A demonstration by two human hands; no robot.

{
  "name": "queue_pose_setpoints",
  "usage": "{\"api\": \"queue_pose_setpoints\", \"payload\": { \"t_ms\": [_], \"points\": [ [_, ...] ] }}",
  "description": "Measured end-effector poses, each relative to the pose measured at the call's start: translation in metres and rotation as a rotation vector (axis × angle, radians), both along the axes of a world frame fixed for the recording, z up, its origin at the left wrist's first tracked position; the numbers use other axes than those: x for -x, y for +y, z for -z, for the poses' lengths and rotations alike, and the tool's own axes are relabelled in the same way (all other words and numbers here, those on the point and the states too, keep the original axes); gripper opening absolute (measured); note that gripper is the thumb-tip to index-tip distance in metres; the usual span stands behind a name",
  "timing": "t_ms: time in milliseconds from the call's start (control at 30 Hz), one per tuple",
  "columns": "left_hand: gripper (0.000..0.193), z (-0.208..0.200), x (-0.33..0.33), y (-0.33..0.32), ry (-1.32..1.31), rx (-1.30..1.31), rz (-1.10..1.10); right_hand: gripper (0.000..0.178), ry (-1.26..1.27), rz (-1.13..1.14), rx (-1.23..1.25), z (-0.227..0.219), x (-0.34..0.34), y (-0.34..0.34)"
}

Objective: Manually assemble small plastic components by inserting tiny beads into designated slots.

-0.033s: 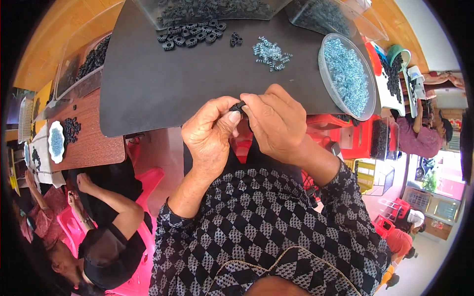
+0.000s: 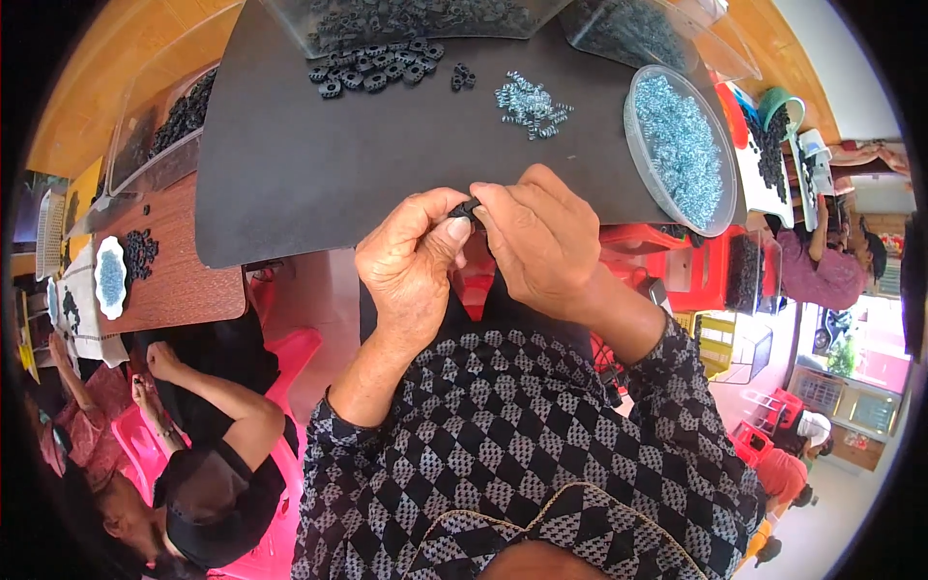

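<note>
Best to pinch the small black plastic part (image 2: pixel 467 209) by its sides, likely light, hard and slippery, gripped in the fingertips of left hand (image 2: pixel 411 261) and right hand (image 2: pixel 543 242) near the dark table (image 2: pixel 387 159).

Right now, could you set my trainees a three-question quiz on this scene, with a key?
1. Which holds the small black part: A, left hand only; B, right hand only; C, both hands?
2. True or false: the reddish-brown table stands on the wearer's right.
3. Fill in: the round clear tub at the right holds many small ____.

Key:
1. C, the left hand and right hand together.
2. False: the reddish-brown table stands on the left.
3. Coiled springs.
</note>
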State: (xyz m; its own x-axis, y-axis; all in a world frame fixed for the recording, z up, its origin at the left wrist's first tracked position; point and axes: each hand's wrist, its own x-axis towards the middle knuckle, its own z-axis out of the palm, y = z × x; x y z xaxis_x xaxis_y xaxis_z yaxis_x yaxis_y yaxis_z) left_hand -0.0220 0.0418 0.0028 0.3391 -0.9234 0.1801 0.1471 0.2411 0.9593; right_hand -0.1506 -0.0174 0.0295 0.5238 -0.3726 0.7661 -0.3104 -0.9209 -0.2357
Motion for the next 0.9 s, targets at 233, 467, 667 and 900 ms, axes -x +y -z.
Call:
{"api": "queue_pose_setpoints", "payload": {
  "t_ms": [233, 467, 667, 900],
  "points": [
    [0.011, 0.006, 0.004, 0.000, 0.069, 0.015, -0.021, 0.028, 0.015, 0.016, -0.012, -0.005, -0.003, 0.003],
    [0.015, 0.001, 0.000, -0.002, 0.283, 0.066, 0.090, 0.012, -0.159, 0.017, -0.392, -0.013, 0.002, 0.007],
    [0.021, 0.002, -0.004, -0.002, 0.256, 0.047, 0.069, 0.011, -0.135, 0.015, -0.464, -0.016, 0.001, 0.007],
    [0.015, 0.002, -0.005, -0.001, 0.219, 0.045, 0.089, 0.013, -0.091, 0.006, -0.429, -0.014, 0.000, 0.006]
  ]
}}
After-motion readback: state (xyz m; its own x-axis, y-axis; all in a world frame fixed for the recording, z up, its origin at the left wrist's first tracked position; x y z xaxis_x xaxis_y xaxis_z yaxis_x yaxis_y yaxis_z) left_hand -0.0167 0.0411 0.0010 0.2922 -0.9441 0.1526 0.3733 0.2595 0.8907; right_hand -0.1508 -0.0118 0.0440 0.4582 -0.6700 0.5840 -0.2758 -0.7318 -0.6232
